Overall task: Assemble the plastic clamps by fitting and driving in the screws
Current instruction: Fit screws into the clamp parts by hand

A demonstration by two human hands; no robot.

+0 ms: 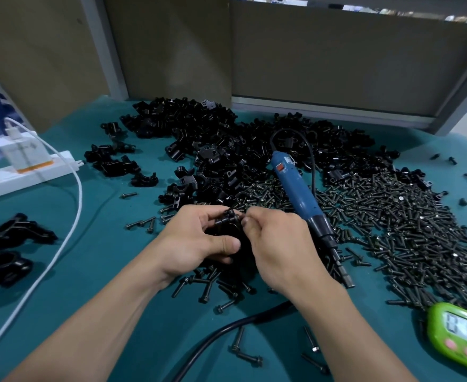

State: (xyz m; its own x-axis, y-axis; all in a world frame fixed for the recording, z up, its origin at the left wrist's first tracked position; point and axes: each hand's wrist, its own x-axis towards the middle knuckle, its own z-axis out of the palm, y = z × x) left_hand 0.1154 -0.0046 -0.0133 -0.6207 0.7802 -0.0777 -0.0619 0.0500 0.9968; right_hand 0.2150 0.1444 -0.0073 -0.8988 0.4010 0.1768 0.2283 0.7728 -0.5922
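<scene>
The black plastic clamp (231,226) sits in my left hand (199,239), fingers and thumb curled round it, just above the table's teal mat (111,274). My right hand (279,249) pinches a screw (238,215) at the clamp's top edge; I cannot tell how deep it sits. Loose screws lie under both wrists, and the big heap of screws (392,216) spreads to my right. The blue electric screwdriver (298,194) lies on that heap just beside my right hand, its black cable (227,332) passing under my right forearm. Behind it is the pile of clamp parts (213,139), against brown panels (337,64). Left are a white power strip (26,175), its white cord (74,216) and finished clamps (3,244); a green timer (458,337) sits at the right.
</scene>
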